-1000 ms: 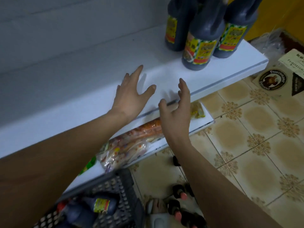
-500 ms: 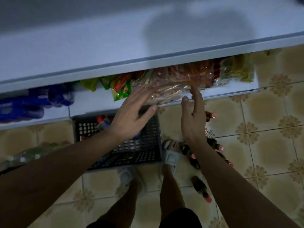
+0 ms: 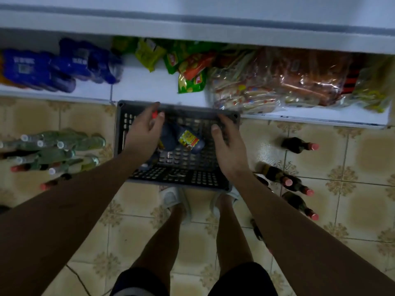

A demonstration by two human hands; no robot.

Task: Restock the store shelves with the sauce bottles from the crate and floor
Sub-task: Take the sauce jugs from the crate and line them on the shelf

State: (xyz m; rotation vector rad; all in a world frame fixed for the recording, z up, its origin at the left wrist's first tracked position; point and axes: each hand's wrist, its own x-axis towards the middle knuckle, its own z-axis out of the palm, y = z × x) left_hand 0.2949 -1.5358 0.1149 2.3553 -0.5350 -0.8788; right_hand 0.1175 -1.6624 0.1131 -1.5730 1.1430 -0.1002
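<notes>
Unreadably blurred: yellow label (image 3: 188, 140), crate (image 3: 177, 178) bottle (image 3: 181, 138).

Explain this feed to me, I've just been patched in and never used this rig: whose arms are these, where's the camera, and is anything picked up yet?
There is no machine: one camera on a person's head looks down at their bare arms and feet. Both hands reach into a dark plastic crate on the tiled floor. The left hand has its fingers around a red bottle cap; whether it grips is unclear. The right hand is open and holds nothing. A sauce bottle with a yellow label lies in the crate. More bottles lie on the floor to the right. The low shelf holds snack packets.
</notes>
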